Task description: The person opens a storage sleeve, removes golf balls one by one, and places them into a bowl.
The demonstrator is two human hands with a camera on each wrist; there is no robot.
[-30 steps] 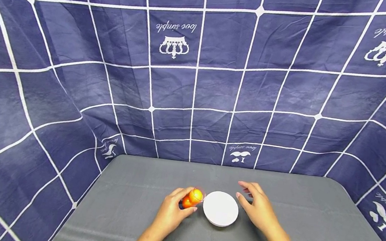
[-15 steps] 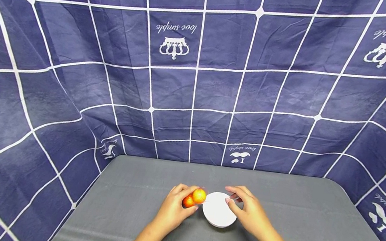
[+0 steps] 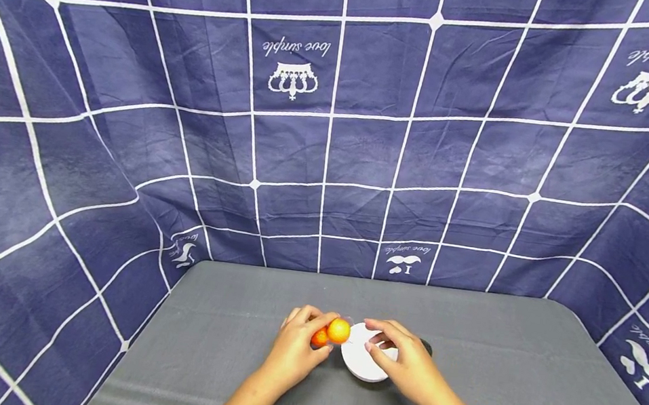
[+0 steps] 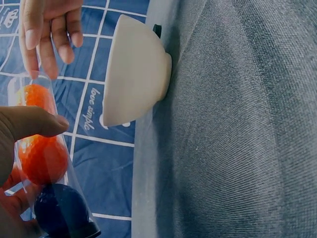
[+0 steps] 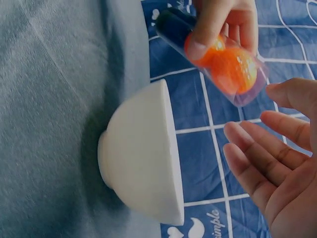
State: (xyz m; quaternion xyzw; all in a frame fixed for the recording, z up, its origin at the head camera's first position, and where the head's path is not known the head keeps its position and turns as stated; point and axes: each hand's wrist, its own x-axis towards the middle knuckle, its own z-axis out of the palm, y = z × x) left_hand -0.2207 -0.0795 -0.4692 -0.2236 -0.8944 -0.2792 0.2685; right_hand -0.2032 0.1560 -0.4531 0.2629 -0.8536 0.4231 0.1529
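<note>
Our right hand (image 3: 403, 365) moved left, fingers apart; left hand (image 3: 294, 347) grips tube (image 4: 47, 158) (blue ball (image 4: 60, 209): wrist views only); cloth (image 3: 368, 153) says "love simple".

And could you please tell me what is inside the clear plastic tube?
The tube holds two orange balls and one dark blue ball; the left hand hides parts of them.
</note>
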